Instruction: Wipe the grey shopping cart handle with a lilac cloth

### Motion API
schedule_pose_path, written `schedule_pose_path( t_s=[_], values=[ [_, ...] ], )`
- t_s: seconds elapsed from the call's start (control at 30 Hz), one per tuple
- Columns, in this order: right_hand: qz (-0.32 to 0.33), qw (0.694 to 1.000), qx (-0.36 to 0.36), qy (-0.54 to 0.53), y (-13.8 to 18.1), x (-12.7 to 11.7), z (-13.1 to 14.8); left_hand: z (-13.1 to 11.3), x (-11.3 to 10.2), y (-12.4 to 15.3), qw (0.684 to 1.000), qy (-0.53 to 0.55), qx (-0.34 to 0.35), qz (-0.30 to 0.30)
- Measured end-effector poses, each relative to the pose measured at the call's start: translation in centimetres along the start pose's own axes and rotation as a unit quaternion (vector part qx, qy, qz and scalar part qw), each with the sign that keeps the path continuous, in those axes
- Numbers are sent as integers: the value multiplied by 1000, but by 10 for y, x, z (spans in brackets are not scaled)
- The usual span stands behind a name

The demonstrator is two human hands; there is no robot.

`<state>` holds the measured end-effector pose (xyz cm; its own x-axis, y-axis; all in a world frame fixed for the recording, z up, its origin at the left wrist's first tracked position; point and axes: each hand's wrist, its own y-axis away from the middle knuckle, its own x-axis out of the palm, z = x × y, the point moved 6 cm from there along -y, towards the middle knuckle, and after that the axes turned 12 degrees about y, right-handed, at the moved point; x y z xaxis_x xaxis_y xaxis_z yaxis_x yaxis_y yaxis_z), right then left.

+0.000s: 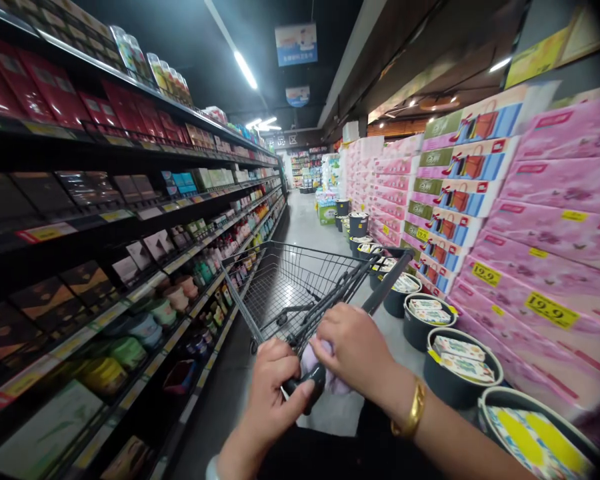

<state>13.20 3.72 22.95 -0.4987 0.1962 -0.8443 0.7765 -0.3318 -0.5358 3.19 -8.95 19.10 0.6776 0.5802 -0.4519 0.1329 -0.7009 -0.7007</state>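
Note:
A wire shopping cart [300, 280] stands in front of me, turned at an angle in the aisle. Its dark push handle [387, 283] runs from the lower middle up to the right. My left hand [275, 387] is wrapped around the near end of that handle, thumb on top. Just beyond it, my right hand [355, 343] is closed on a pale lilac cloth [310, 360], which is pressed around the handle. Part of the cloth hangs below the right hand. A gold bracelet [411, 408] circles my right wrist. No goods are visible in the cart's basket.
Tall shelves [145, 287] of boxed and bottled goods line the left side. On the right, stacked pink tissue packs [555, 200] rise high. A row of dark buckets [463, 367] holding packs stands before them. The grey floor [303, 220] stretches ahead between both sides.

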Motion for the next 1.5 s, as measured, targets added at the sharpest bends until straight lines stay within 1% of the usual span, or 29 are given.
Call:
schedule_pose_path(
  t_s=[0.07, 0.2, 0.3, 0.43, 0.6, 0.7, 0.77, 0.8, 0.87, 0.9, 0.97, 1.0, 1.07, 1.13, 1.23, 1.33, 1.4, 1.43, 1.5],
  values=[
    [31, 999, -15, 9, -6, 1, 2, 2, -5, 2, 1000, -1, 8, 6],
    [79, 996, 2, 48, -17, 5, -24, 4, -11, 2, 1000, 5, 9, 22],
    [97, 993, -2, 66, -16, 7, -28, 3, -16, 3, 999, 5, -3, 35],
    [74, 994, -12, 78, -7, 4, -7, 3, -28, 10, 998, -7, -14, 56],
    [56, 998, -20, 27, 11, -4, 18, 10, -48, 19, 996, -17, -26, 88],
    [50, 996, -67, -18, 22, -9, 28, 4, -61, 18, 992, -32, -30, 121],
    [52, 992, -109, -34, 26, -11, 34, -7, -68, 17, 986, -82, -43, 141],
    [56, 990, -126, -35, 27, -11, 36, -15, -72, 17, 981, -125, -52, 139],
    [69, 987, -145, -31, 27, -10, 39, -33, -76, 18, 966, -230, -64, 102],
    [74, 986, -148, -32, 26, -9, 40, -44, -75, 18, 958, -271, -57, 76],
    [76, 985, -148, -41, 27, -8, 45, -63, -63, 20, 951, -305, -28, 42],
    [69, 986, -143, -46, 28, -8, 47, -69, -54, 21, 951, -307, -13, 35],
    [36, 991, -122, -49, 33, -10, 48, -75, -36, 21, 950, -311, 8, 21],
    [-13, 993, -103, -51, 40, -15, 45, -72, -23, 20, 944, -330, 23, 2],
    [-61, 993, -70, -69, 49, -23, 25, -62, -12, 19, 924, -380, 33, -19],
    [-114, 990, 20, -78, 54, -31, 4, -55, -5, 19, 910, -413, 31, -6],
    [-142, 986, 54, -72, 56, -33, 7, -52, -4, 18, 906, -424, 21, 10],
    [-144, 986, 49, -71, 56, -32, 15, -52, -4, 18, 904, -428, 19, 14],
    [-119, 990, 13, -80, 53, -27, 32, -52, -5, 17, 902, -431, 27, 20]
  ],
)
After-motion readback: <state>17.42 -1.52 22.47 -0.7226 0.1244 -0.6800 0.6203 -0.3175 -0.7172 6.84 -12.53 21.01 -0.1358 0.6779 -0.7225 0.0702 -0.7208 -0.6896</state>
